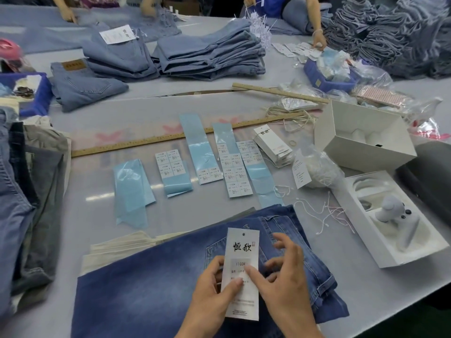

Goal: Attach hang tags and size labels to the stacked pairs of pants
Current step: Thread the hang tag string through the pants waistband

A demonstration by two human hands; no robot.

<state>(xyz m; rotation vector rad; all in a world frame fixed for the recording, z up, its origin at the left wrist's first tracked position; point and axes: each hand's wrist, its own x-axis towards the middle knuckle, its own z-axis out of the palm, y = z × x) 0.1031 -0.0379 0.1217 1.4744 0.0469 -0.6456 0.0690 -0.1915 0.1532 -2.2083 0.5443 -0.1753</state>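
At the far left edge of the bench (pixel 92 215) a heap of dark pants (pixel 29 191) is piled. Further along, strips of blue backing (pixel 133 191) are laid out in a row, several still carrying white size labels (pixel 168 164), and a long wooden ruler (pixel 146 142) is set behind them. In the foreground a folded pair of blue jeans (pixel 146 276) is spread over paler folded pants (pixel 117 247). A white hang tag (pixel 242 272) is held upright above the jeans: its lower left edge is pinched by the left hand (pixel 210 296), thumb on the face. The tag's printed label area is pressed by the thumb of the right hand (pixel 283 276), whose other fingers are spread loosely behind the tag. To the right, a stack of tags (pixel 273 145) is placed beside loose white strings (pixel 317 211), and two open white boxes (pixel 366 135) are stood near the bench's right edge. Folded light jeans (pixel 210 54) are stacked at the back.
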